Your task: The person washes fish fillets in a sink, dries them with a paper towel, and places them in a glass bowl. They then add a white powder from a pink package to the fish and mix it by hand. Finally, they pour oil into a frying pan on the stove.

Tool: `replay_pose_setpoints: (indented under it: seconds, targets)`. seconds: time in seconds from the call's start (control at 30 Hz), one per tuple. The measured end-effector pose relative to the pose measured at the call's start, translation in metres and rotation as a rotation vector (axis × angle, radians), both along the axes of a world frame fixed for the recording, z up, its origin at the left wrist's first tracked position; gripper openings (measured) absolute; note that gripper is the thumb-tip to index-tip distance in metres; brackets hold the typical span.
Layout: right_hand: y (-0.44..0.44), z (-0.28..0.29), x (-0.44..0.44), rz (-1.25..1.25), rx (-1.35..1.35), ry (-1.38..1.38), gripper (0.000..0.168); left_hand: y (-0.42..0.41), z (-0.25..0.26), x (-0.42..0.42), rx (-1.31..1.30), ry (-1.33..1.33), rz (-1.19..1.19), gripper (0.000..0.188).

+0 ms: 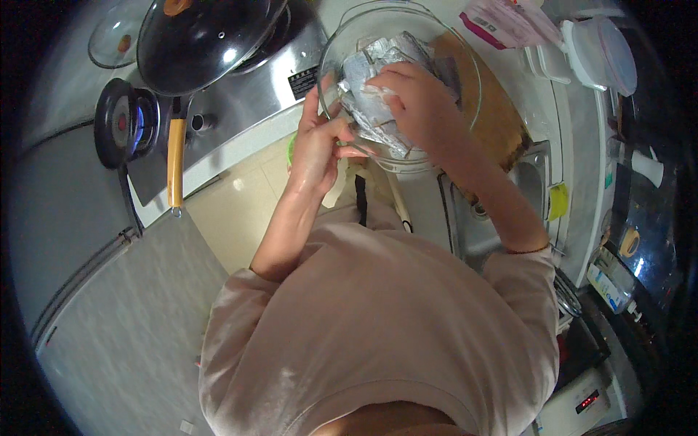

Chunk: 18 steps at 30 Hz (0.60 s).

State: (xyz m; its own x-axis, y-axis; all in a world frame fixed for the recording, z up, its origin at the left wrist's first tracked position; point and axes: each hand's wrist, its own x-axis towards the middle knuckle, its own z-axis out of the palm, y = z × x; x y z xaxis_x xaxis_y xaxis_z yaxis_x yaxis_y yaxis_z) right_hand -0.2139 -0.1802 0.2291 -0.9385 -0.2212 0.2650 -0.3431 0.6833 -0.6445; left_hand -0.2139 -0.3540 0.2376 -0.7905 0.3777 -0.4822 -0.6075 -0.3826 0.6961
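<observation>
A large clear glass bowl point(476, 87) holds several silvery pieces of fish point(371, 82) that look like cut hairtail. My left hand point(322, 133) grips the bowl at its near left side, with the thumb close to the rim and fingers against the glass. Inside the bowl, my right hand point(417, 98) bends its fingers down onto the fish. Something pale shows at its fingertips; whether they pinch a piece is hidden by the hand. Under the bowl's right side lies a wooden cutting board point(499, 122).
At left, a small black frying pan point(112, 122) sits over a lit blue gas flame point(140, 128). A lidded wok point(202, 49) with a wooden handle point(175, 158) stands behind it. A steel sink point(480, 229) is at right, plastic containers point(600, 54) beyond. A pink packet point(507, 24) lies at the back.
</observation>
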Motion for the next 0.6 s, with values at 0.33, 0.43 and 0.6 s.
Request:
replay_pose_setpoints:
  seconds: [0.33,0.43,0.6]
  targets:
    - [0.014,0.006,0.0,0.049,0.047,0.112,0.023,-0.006,-0.003,-0.001,0.021,-0.015,-0.005,0.079]
    - [0.045,0.021,-0.017,-0.116,0.145,0.206,0.023,-0.01,-0.006,-0.004,0.009,-0.039,0.006,0.079]
    - [0.064,0.068,-0.001,-0.45,-0.48,-0.274,0.025,-0.012,-0.021,-0.012,-0.003,-0.046,0.029,0.078]
